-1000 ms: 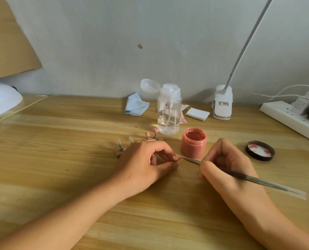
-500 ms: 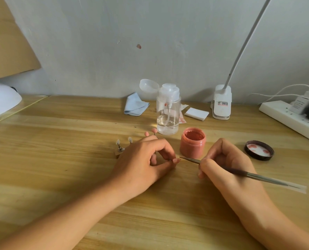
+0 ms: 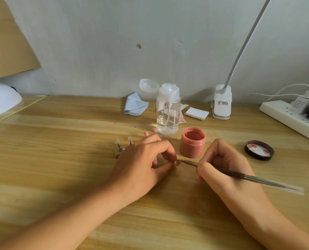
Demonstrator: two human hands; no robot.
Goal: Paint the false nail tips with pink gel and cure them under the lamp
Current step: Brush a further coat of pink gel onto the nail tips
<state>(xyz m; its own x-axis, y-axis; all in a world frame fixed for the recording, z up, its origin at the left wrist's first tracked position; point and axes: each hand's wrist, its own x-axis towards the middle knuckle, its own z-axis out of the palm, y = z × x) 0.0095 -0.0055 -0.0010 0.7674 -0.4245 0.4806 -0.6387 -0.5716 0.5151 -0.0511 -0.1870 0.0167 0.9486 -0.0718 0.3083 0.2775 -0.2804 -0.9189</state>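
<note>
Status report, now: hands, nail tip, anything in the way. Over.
Left hand pinches nail tip. Right hand grips brush, bristles at the tip. Open gel jar just behind; nothing between brush and tip.

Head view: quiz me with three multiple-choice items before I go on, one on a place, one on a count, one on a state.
1. Where is the black lid? A) on the jar B) on the table, right of the pink gel jar C) left of the jar
2. How many clear nail tips stand left of the left hand? A) two B) five C) none
3. The right hand: A) is empty B) lies flat C) grips the brush
B: the lid lies beside the open jar. A: two show there. C: fingers curl round the handle.
</note>
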